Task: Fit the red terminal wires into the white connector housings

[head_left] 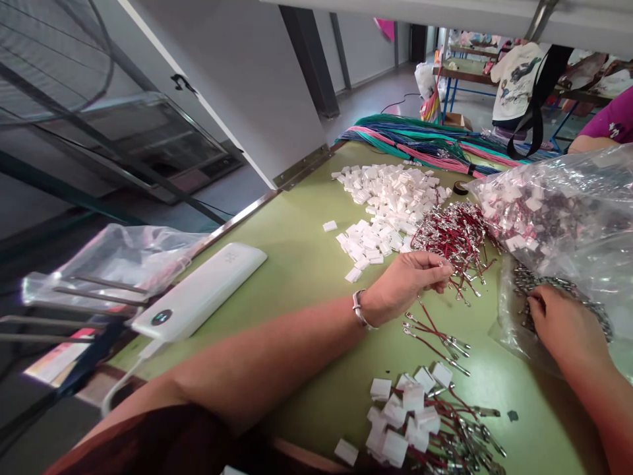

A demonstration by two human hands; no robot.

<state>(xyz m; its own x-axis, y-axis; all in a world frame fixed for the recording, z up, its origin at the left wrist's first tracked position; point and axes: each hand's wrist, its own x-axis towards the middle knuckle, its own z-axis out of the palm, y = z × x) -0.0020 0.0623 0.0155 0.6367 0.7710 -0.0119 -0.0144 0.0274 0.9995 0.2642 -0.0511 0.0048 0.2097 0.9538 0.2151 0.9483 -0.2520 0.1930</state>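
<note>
White pieces (395, 448) with red leads ending in bright metal lie nearest me, loosely clustered at the table's (297, 251) near edge. Beyond them a few loose red leads (451, 342) lie apart from that cluster, just below my left hand (408, 284). Its thumb and forefinger are drawn together at the tips, beside the big red heap (457, 231); whether a lead is pinched between them I cannot tell. My right hand (573, 330) reaches to the metal parts (539, 278) in clear plastic (505, 340), fingers curled downward, their tips hidden, so I cannot tell if they are closed on anything. The leads I work from are heaped just past my left fingertips, with white pieces (395, 188) piled against the heap's far side and a swollen clear bag (558, 198) to the right of it. I judge the step in hand to be picking up parts, a lead at the left and a metal piece at the right. A next move calls for singling out one piece from the plastic without dragging its neighbours along, and for freeing a lead cleanly, since the heap looks tangled.
</note>
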